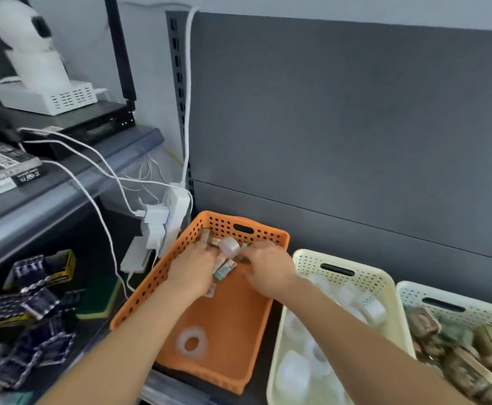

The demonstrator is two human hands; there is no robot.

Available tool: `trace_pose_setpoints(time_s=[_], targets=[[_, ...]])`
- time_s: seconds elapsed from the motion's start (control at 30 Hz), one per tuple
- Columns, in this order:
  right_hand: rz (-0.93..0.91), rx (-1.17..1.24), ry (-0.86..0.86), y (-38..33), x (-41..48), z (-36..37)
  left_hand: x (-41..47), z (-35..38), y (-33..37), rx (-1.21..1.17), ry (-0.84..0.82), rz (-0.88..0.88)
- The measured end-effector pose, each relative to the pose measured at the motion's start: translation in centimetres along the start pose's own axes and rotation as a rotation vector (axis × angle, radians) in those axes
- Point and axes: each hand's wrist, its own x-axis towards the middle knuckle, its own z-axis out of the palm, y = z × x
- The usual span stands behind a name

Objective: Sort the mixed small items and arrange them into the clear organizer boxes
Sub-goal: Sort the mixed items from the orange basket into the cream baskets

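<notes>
Small items (224,267) lie at the far end of the orange basket (151,287); at far left, dark packets (34,302), print too blurred to read; left hand (193,270) and right hand (268,267) reach among the items, grips impossible to tell; clear ring (191,344) lies nearer; one cream basket (306,255) holds white pieces (294,372); the next (408,287), brown pieces (423,325).

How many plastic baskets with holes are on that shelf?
3: orange basket on the left, middle cream basket beside it, right cream basket partly cut off at the edge.
</notes>
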Motion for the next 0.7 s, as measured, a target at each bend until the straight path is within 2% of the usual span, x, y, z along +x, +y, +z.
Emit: trace_pose_setpoints(time_s=[0.2,0.4,0.53,0.7], targets=[[0.176,-0.262,-0.124,-0.4,3.4,1.6,2.1,1.9,-1.7,0.105,-0.051,0.126],[0.200,-0.350,-0.176,0.2,4.3,2.1,3.0,2.2,-1.9,0.201,-0.018,0.149],[0.224,-0.227,-0.185,0.4,4.0,1.6,2.9,1.7,-2.0,0.101,-0.037,0.121],[0.244,0.136,0.031,0.7,2.3,0.2,2.4,0.1,-1.6,-0.252,-0.031,0.039]])
